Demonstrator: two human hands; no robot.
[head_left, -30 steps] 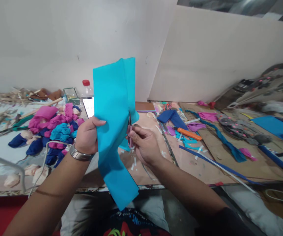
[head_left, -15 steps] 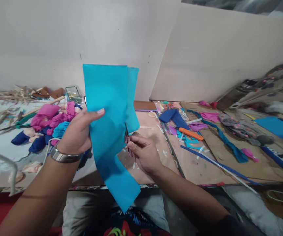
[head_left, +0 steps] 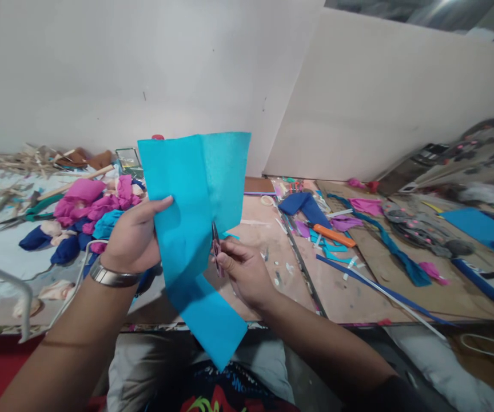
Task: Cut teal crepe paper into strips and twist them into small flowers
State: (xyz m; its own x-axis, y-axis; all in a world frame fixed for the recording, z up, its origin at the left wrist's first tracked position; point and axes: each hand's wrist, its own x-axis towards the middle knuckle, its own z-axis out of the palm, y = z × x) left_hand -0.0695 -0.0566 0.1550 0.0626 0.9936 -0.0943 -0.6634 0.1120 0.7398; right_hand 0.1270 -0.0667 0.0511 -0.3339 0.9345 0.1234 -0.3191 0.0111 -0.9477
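Observation:
A long sheet of turquoise crepe paper (head_left: 182,217) hangs in front of me, its lower end drooping over my lap. My left hand (head_left: 133,234) grips its left edge, thumb on the near face and fingers hidden behind. With my right hand (head_left: 244,269) I hold small scissors (head_left: 216,246), blades pointing up at the slit between the main sheet and a right-hand flap. The flap spreads out to the right above the blades. My fingers cover most of the scissors' handles.
On the left lie bunched pink and navy fabric-like pieces (head_left: 82,197) and green-handled pliers (head_left: 41,209). To the right are an orange utility knife (head_left: 334,235), a blue strip (head_left: 379,289) and a twisted teal strip (head_left: 390,246). A white wall (head_left: 114,68) rises behind the table.
The top of the paper has dropped lower, and the right flap has swung outward and widened. The scissors have shifted slightly left, with both hands keeping their hold.

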